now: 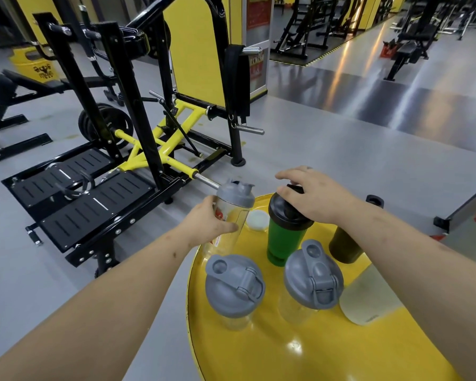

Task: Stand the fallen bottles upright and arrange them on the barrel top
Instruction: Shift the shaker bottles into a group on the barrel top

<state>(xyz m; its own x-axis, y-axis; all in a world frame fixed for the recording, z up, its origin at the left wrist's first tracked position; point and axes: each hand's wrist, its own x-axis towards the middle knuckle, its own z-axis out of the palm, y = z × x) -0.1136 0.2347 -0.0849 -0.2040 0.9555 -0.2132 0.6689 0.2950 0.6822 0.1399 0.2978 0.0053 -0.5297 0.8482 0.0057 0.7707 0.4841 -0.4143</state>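
Note:
On the yellow barrel top several shaker bottles stand upright. My left hand grips a clear bottle with a grey lid at the far left rim. My right hand rests on the black lid of a green bottle. Two clear grey-lidded bottles stand nearer me, one on the left, one on the right. A dark olive bottle stands partly behind my right forearm. A pale frosted bottle lies on its side at the right.
A small white lid lies between the two held bottles. A black and yellow gym machine stands on the grey floor to the left of the barrel. More machines line the far aisle.

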